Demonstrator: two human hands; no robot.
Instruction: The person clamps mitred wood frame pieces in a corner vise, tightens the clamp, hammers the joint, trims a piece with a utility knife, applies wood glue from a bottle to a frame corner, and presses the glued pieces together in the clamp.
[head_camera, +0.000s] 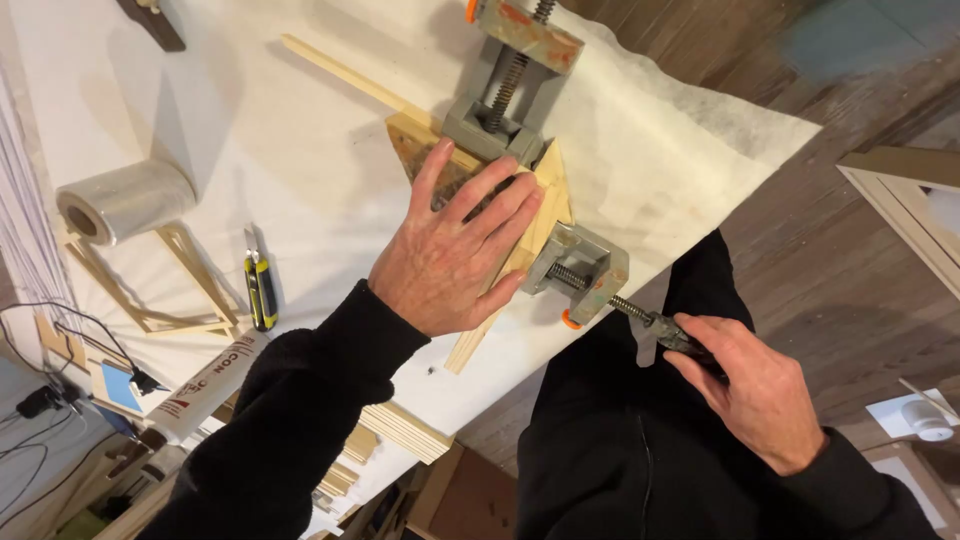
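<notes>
Left hand (455, 250) lies flat, fingers spread, pressing the wooden strips (535, 215) at their mitred corner in the grey corner clamp (575, 270) on the table (300, 180). Right hand (755, 385) clenched on the clamp's screw handle (665, 330). The screw's long axis runs from that hand up-left toward the left hand's fingertips.

Corner clamp (530, 150) on table (300, 140), film roll (125, 200) far left

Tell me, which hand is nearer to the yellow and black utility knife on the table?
Left. The left hand lies flat on the wooden strips in the corner clamp, just right of the utility knife. The right hand grips the clamp's screw handle off the table edge, much farther away.
</notes>
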